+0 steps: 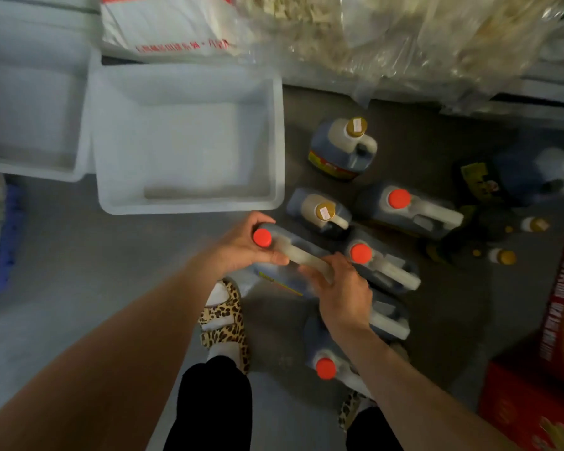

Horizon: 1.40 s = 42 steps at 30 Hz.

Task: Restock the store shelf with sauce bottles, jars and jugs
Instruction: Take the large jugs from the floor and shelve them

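Observation:
A dark sauce jug with a red cap (285, 255) is held above the floor between both hands. My left hand (246, 245) grips its neck just under the cap. My right hand (339, 284) curls round its pale handle. Several more jugs stand on the grey floor to the right: red-capped ones (407, 208), (383, 265), (331, 356) and gold-capped ones (342, 148), (321, 211), (541, 172). Small gold-capped bottles (505, 255) stand further right in shadow.
Two white plastic tubs (277, 141), (79, 151) sit at the upper left. Clear bags of dried goods (404, 37) lie along the top. Red cartons (541, 369) stand at the right edge. My feet in leopard-print sandals (223, 320) stand below the held jug.

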Motion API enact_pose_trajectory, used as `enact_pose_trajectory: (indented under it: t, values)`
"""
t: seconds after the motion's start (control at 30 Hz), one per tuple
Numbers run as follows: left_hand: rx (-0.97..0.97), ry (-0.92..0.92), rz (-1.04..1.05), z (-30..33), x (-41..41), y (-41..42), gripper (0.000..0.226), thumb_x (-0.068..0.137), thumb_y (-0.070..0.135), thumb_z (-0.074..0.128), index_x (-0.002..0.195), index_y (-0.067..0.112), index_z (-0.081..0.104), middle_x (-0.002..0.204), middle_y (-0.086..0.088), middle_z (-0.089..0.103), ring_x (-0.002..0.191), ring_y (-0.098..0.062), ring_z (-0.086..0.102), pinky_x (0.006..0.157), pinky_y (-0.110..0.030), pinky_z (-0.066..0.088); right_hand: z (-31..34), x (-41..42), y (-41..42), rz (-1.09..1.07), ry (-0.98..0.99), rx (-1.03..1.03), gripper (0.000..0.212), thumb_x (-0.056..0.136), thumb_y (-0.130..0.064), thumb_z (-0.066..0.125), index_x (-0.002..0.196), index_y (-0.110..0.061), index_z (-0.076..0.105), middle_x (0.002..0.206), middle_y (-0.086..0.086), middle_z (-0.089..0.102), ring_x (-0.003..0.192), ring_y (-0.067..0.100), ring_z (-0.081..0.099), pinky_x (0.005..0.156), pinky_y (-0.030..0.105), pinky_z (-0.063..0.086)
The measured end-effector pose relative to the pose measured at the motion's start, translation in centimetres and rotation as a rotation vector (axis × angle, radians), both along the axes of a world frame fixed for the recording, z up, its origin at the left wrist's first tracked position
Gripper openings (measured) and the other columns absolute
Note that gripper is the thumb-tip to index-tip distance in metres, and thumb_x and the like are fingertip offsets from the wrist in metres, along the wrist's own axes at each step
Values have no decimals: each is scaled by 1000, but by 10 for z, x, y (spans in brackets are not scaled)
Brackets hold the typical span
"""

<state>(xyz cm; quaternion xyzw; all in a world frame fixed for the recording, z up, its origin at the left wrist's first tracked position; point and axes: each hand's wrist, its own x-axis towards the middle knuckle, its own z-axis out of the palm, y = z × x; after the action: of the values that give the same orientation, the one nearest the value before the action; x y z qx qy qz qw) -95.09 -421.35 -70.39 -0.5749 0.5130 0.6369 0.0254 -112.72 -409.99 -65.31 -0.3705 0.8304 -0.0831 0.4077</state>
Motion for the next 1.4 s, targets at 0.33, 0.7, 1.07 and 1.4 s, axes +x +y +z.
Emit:
enact_pose_trajectory:
  t: [0.33,0.7,1.07,1.4]
  values:
    - [-166,-81,162,262,-30,-27,72,55,54,90,112,26,57,106,6,63,102,-16,58,85,-31,44,257,-47,-66,265,169,-119,34,95,-47,59,124,-31,59,112,6,71,107,33,64,80,39,45]
    - [-686,-35,-28,603,-98,-119,74,54,83,71,102,29,58,108,-1,67,101,-27,62,77,-32,46,566,-111,-136,197,491,-480,36,94,-40,53,124,-20,61,108,20,71,102,44,63,77,43,45]
    - [-1046,205,-68,836,-217,-184,81,50,67,86,116,43,46,109,15,62,98,-12,60,86,-34,52,795,-267,-238,250,477,-1058,40,86,-62,63,93,-23,66,93,5,73,91,32,65,72,40,48]
    - [-1097,319,-28,929,-295,-283,77,64,17,92,123,28,44,104,19,57,90,6,52,63,-9,42,888,-342,-350,325,565,-1231,51,86,-64,60,107,-19,68,96,16,72,94,40,63,71,43,48]
